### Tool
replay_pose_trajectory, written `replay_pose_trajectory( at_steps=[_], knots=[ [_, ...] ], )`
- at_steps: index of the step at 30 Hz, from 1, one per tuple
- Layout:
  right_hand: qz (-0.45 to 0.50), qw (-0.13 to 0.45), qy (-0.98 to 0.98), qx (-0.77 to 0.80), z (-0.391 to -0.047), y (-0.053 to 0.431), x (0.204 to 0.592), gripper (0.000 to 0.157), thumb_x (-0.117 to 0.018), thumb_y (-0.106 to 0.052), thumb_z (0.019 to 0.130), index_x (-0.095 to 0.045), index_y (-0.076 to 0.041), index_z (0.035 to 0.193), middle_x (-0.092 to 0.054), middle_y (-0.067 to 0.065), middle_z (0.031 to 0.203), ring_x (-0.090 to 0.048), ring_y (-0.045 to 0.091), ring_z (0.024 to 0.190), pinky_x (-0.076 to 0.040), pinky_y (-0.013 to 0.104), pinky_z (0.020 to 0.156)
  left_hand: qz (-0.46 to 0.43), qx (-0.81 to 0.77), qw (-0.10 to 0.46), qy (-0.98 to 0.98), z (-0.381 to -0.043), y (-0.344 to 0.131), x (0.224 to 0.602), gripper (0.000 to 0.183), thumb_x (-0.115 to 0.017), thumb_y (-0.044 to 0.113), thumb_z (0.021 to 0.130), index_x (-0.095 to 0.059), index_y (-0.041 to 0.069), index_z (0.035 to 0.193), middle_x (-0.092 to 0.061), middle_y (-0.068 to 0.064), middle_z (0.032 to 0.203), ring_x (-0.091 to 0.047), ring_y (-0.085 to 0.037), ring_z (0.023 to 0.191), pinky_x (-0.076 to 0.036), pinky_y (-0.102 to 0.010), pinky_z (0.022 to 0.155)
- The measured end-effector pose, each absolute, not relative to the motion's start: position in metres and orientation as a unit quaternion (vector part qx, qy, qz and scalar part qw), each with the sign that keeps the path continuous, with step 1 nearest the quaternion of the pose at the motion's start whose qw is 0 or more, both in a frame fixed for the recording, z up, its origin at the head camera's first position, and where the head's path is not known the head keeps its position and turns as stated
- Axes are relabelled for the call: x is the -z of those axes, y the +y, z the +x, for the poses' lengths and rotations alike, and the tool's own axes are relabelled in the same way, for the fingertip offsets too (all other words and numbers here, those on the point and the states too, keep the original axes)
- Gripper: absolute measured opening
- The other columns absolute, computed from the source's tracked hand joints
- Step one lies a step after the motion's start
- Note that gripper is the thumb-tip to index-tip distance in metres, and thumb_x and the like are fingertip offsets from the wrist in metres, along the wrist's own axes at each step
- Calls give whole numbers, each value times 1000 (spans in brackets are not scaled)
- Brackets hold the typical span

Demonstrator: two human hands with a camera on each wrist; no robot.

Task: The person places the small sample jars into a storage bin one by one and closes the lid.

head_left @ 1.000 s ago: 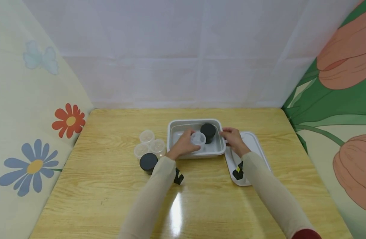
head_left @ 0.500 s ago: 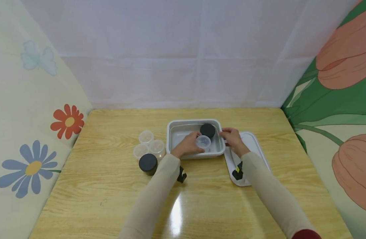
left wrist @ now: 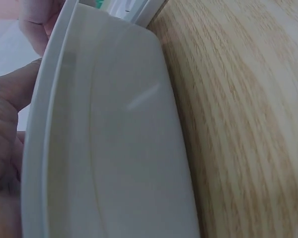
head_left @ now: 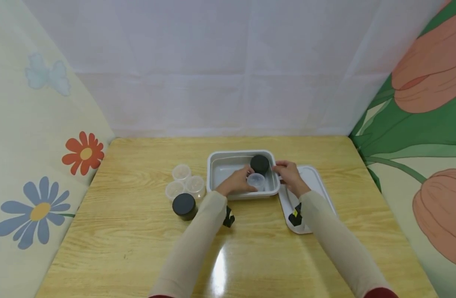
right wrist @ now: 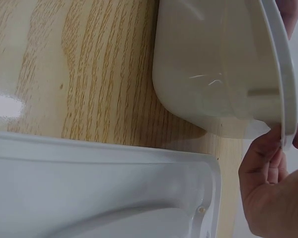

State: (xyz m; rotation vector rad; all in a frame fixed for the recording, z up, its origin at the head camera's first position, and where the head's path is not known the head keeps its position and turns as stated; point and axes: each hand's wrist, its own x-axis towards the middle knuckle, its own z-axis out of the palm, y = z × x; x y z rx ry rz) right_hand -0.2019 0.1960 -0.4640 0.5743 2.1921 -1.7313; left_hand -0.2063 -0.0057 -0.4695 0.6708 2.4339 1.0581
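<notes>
In the head view, a white rectangular container [head_left: 220,169] stands on the table. My left hand [head_left: 236,182] reaches over its near edge and holds a small clear plastic cup [head_left: 256,181] from the left side, low inside the right half. Just behind the cup sits a round black-topped jar [head_left: 259,164], upright. My right hand [head_left: 289,175] pinches the container's right rim, thumb on one side and fingers on the other, as the right wrist view shows. In the left wrist view the container's wall [left wrist: 124,129] hides the cup and most of the left fingers.
A white lid [head_left: 313,182] lies flat to the right, partly under the right forearm. Left of the container stand several items: clear cups [head_left: 181,171] grouped together and another black-lidded jar [head_left: 184,204] beside the left sleeve. A white cloth [head_left: 228,82] hangs behind the table.
My left hand has moved the clear cup to the right and down into the container, close in front of the black-topped jar. My right hand has stayed on the rim.
</notes>
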Motion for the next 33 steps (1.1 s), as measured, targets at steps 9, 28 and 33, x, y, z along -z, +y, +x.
replay_pose_trajectory(
  at_steps=[9, 28, 33],
  knots=[
    [200, 148, 761, 599, -200, 194, 465, 43, -54, -17, 96, -47, -3, 136, -54, 14, 127, -53, 19, 101, -50, 30, 77, 227, -377, 221, 870, -204, -1, 471, 50, -79, 17, 77, -52, 0, 116, -60, -13, 110, -57, -22, 96, -48, -32, 85],
    [197, 145, 761, 601, -200, 195, 464, 44, -54, -18, 96, -46, -4, 137, -54, 11, 124, -52, 16, 98, -49, 27, 73, 222, -372, 252, 865, -206, 2, 468, 47, -74, 20, 80, -56, -1, 118, -60, -15, 120, -58, -26, 109, -48, -35, 94],
    [195, 143, 762, 600, -199, 196, 461, 44, -54, -18, 96, -46, -3, 137, -54, 12, 123, -52, 15, 95, -49, 25, 70, 225, -367, 244, 869, -207, -1, 464, 50, -73, 20, 80, -56, -3, 121, -62, -17, 119, -58, -27, 110, -47, -35, 95]
  ],
)
